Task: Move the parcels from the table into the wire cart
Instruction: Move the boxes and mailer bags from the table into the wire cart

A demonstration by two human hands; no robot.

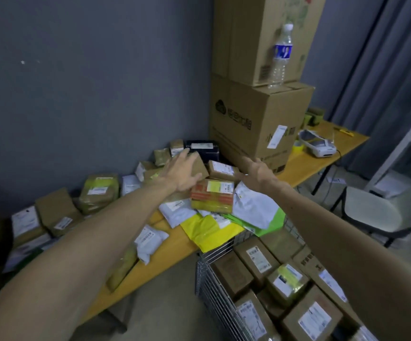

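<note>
A yellow-topped table (172,254) is standing against a grey wall and running along under a grey curtain on the right, with a pale chair (372,210) sitting beside it. Two large cardboard cartons (256,119) are stacked on the table, a water bottle (281,55) is standing upright on the lower one, and a white label printer (319,143) is lying just past them. Parcels are crowding the tabletop: brown boxes, white mailer bags (251,205), a yellow bag (207,232) hanging over the edge, and a red-and-yellow taped box (212,195) lying on the heap. The wire cart (214,289) is standing against the table's near edge, holding brown labelled boxes (258,259) packed side by side. Both arms are stretching out over the pile. The left hand (182,173) is resting with fingers spread on a small brown box (200,167) atop the heap, not closing round it. The right hand (258,168) is hovering just beside the lower carton, fingers relaxed and holding nothing
</note>
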